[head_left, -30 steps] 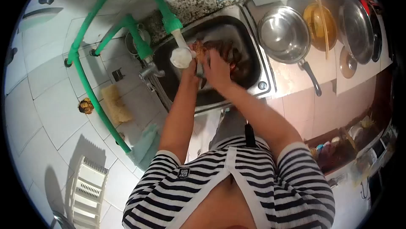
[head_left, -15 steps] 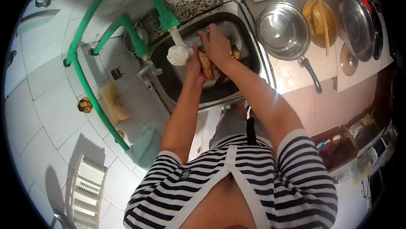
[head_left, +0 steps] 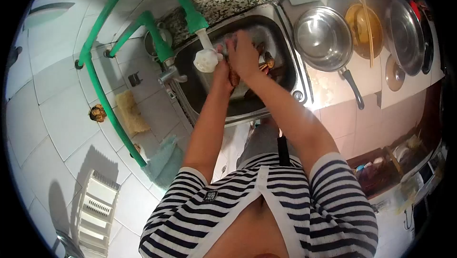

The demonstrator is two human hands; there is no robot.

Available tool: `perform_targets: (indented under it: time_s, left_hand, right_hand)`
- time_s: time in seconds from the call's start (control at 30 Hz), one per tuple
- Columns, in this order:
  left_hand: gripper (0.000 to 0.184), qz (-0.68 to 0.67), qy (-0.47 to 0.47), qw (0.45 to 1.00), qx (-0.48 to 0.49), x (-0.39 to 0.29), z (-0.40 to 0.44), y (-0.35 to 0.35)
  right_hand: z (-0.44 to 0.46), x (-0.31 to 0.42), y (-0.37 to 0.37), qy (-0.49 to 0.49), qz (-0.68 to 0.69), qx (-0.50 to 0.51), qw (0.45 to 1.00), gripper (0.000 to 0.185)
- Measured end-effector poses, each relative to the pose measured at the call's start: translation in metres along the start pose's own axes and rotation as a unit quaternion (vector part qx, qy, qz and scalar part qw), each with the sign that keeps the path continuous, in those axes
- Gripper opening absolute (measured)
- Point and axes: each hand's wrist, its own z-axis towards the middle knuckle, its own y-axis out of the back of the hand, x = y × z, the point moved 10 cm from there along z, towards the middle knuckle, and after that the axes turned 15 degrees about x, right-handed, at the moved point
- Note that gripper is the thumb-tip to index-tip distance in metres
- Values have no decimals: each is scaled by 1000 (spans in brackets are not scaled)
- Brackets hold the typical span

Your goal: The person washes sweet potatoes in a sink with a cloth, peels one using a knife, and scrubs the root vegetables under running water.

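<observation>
Head view: left hand (head_left: 222, 72) gripping brown piece (head_left: 233, 78), right hand (head_left: 243, 57) unclear. We're seemingly midway, loose pieces (head_left: 270, 61) lying in sink (head_left: 267, 27).

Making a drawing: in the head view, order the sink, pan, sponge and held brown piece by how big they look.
1. Sink
2. Pan
3. Sponge
4. Brown piece, judged by its visible part; the rest is hidden

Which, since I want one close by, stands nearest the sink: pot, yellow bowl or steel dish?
The pot with the dark handle, beside the sink. The yellow bowl is farther off, the steel dish farther still.
</observation>
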Motion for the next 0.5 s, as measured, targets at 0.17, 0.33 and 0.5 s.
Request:
perform_targets:
  time_s: [0.17, 0.33, 0.5]
  left_hand:
    - [48, 164, 18, 986, 7, -21, 2, 5]
    - [45, 69, -2, 997, 19, -8, -2, 0]
    - [40, 127, 16, 991, 38, -22, 4, 8]
  right_hand:
    - [-46, 4, -16, 45, 15, 54, 997, 23]
    - [7, 3, 7, 26, 11, -14, 999, 24]
    - [-41, 7, -23, 47, 39, 50, 997, 24]
